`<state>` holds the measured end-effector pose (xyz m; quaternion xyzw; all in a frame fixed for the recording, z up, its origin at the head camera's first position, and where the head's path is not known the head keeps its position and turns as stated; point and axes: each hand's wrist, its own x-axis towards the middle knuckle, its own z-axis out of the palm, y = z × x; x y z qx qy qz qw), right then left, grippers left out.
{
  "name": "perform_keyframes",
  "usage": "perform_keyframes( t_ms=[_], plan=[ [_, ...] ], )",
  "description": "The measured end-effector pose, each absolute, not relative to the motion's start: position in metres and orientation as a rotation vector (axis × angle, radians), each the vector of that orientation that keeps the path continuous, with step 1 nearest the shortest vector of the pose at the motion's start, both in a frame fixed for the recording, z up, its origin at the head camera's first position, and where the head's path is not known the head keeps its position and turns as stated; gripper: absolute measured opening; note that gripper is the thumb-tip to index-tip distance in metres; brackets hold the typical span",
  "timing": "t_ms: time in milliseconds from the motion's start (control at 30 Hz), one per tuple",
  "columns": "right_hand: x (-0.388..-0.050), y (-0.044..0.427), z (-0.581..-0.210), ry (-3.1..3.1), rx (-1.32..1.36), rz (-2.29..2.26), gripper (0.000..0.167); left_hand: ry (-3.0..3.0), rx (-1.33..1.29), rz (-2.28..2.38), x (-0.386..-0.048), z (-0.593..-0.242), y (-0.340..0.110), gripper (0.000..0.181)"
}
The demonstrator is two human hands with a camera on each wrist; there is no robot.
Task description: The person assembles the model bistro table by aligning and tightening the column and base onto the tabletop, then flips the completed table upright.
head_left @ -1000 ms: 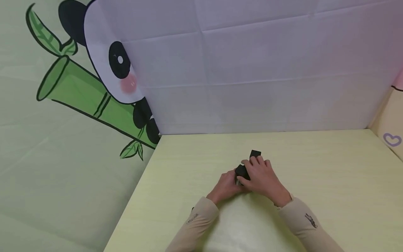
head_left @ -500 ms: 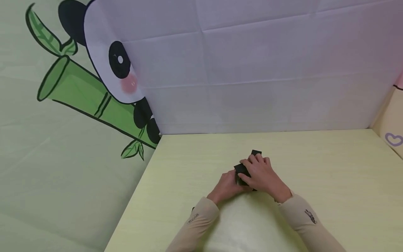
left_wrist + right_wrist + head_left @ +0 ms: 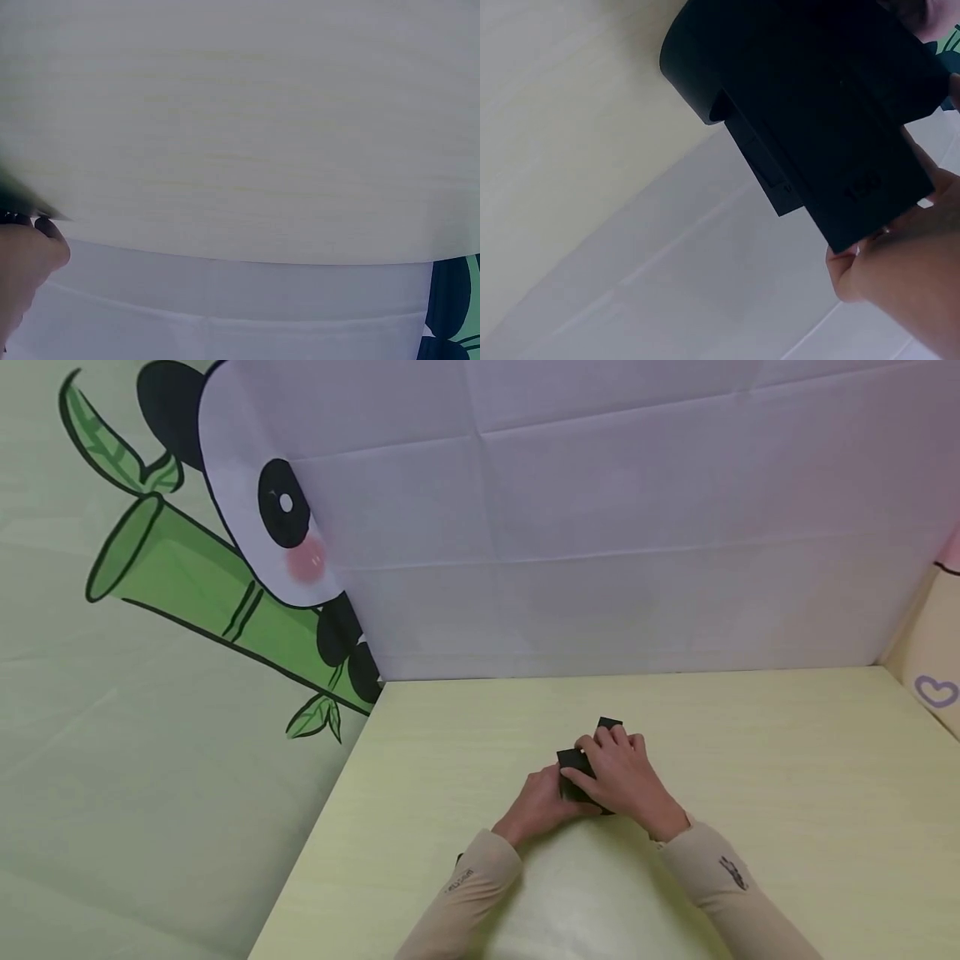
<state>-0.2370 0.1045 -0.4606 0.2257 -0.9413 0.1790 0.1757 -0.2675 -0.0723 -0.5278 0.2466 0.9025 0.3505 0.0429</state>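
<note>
Both hands hold a black box-shaped object near the middle of the table. In the head view, the left hand (image 3: 542,802) grips it low on its left side. The right hand (image 3: 621,774) lies over its right side, with fingers curled on it and the thumb across the front. A black end (image 3: 611,722) sticks out beyond the right fingers. Up close in the right wrist view, the black object (image 3: 802,120) has a rounded end and flat rectangular arms, one bearing blurred digits. A hand (image 3: 30,262) shows at the left edge of the left wrist view, beside a dark blurred edge.
The pale yellow table (image 3: 750,760) reaches back to a whitish cloth wall (image 3: 600,527). To the left hangs a green cloth with a panda and bamboo print (image 3: 202,568). A cream panel with a purple heart (image 3: 936,692) stands at the far right.
The black object has turned slightly between the hands, so more of its front face and a lower right corner show. The right thumb has shifted up and a little left over it.
</note>
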Motion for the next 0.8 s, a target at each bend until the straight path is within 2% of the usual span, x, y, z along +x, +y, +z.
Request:
perform_keyframes(
  t_ms=[567,800],
  plan=[
    [-0.236,0.101,-0.470,-2.622,0.578,0.488,0.039,2.818,0.805,1.000,-0.272,-0.530,-0.072,0.069],
    [-0.231,0.119,-0.470,-2.557,0.577,0.645,0.036,2.776,0.804,1.057,-0.272,-0.532,-0.072,0.070]
  ],
)
